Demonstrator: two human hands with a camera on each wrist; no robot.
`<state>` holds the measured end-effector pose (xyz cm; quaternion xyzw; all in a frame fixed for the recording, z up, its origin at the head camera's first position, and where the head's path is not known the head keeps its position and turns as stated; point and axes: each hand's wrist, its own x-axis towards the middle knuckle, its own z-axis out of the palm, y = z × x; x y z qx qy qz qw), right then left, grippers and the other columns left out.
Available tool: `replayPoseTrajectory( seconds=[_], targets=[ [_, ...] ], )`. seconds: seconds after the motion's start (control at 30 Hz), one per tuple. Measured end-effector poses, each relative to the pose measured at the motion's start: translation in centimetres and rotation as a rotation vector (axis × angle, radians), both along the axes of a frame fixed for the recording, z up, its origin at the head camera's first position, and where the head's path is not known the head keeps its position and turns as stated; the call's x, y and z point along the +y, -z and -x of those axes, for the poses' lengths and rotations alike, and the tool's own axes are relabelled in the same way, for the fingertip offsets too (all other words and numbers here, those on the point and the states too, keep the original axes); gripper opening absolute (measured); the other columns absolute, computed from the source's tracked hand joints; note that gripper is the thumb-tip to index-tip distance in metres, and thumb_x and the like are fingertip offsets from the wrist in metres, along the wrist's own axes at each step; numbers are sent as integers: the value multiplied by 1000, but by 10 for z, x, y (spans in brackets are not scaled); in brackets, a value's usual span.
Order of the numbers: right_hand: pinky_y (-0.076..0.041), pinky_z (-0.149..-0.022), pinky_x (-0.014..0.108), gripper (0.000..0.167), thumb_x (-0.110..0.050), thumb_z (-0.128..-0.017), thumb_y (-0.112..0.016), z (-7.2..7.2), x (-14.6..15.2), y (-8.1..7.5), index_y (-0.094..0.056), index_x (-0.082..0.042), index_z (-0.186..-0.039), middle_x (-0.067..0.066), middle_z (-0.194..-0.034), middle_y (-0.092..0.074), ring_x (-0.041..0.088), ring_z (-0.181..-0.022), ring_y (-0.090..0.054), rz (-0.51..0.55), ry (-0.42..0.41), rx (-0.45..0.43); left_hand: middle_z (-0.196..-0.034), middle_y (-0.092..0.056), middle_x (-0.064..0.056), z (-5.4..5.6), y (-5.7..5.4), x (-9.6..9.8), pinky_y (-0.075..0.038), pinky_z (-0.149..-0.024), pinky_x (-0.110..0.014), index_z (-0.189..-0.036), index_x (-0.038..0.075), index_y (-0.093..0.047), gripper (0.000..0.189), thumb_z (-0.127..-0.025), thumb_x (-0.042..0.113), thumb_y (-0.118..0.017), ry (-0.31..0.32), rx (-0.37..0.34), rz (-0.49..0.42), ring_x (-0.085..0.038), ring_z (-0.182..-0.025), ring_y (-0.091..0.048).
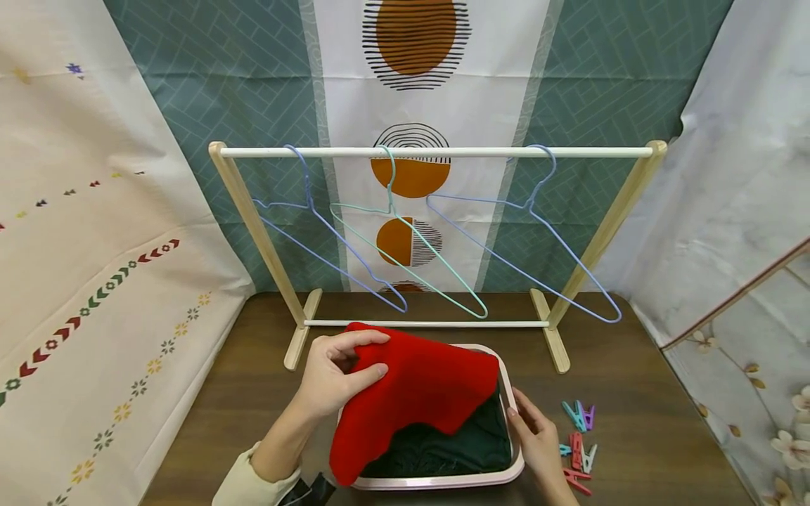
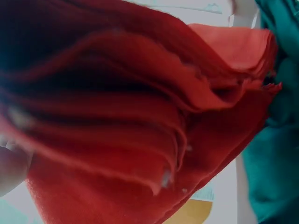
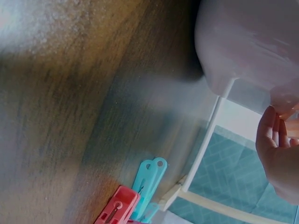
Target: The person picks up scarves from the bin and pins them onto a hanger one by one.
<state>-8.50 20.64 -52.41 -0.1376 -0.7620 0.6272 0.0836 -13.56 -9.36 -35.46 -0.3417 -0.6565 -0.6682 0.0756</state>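
Note:
My left hand (image 1: 334, 374) pinches a folded red cloth (image 1: 430, 379) at its left end, fingers over the top and thumb on the near side. The cloth lies partly above a pink plastic basin (image 1: 436, 483), and one corner hangs over the left rim. Its stacked layers (image 2: 140, 140) fill the left wrist view. Dark green cloth (image 1: 462, 446) lies in the basin. My right hand (image 1: 536, 437) grips the basin's right rim, thumb on top and fingers outside. The right wrist view shows the basin's outer wall (image 3: 247, 46) with the hand (image 3: 275, 161) beside it.
Behind the basin stands a wooden rack with a white rail (image 1: 468, 152). From it hang a blue hanger (image 1: 309, 204), a green hanger (image 1: 390, 204) and another blue hanger (image 1: 530, 204). Several coloured clothespins (image 1: 576, 450) lie on the wooden table (image 1: 645, 422) at right.

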Motion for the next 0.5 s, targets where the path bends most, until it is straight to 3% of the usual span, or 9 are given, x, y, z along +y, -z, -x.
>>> replayPoseTrajectory(
  seconds=[0.27, 0.5],
  targets=[
    [-45, -73, 12, 39, -12, -91, -56, -1, 0, -2, -50, 2, -127, 23, -119, -54, -2, -89, -53, 1, -4, 22, -86, -67, 4, 4, -19, -7, -51, -54, -28, -101, 3, -67, 32, -73, -12, -64, -14, 99, -27, -13, -67, -62],
    [-45, -73, 12, 38, -10, -90, -57, 0, 0, 0, -52, 4, -125, 23, -118, -55, 0, -89, -54, 3, 8, 40, -83, -67, 4, 6, -29, -7, -51, -53, -27, -100, 7, -68, 30, -74, -9, -64, -8, 127, -71, -13, -65, -61]
  ],
)
